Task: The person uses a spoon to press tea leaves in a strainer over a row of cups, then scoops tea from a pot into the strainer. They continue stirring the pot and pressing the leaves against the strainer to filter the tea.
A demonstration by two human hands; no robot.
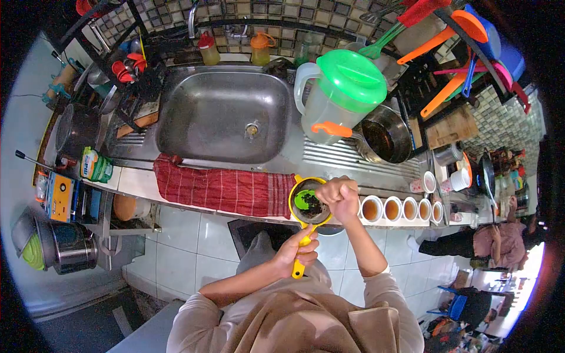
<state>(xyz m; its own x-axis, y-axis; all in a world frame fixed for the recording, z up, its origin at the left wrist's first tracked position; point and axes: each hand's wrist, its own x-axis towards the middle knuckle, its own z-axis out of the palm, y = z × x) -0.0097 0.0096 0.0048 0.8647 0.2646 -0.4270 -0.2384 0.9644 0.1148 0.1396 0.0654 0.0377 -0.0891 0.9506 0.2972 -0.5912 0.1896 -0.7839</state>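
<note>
My left hand (297, 252) is wrapped round the handle of a yellow strainer (295, 215), which I hold level at the counter's front edge. Dark wet bits, like tea leaves, lie in its mesh. A green, rounded utensil head (305, 199) rests among them. Over the strainer's right rim, my right hand (339, 197) is closed in a fist, apparently on that green utensil; its handle is hidden by the fingers. Just right of this hand stands a row of several white cups (392, 209) with brown liquid in them.
A steel sink (226, 154) lies behind a red checked cloth (226, 192). Behind the cups stand a green-lidded pitcher (344, 85) and a steel pot (397, 132) with dark residue. Utensils hang at upper right. A person (497, 244) is at far right.
</note>
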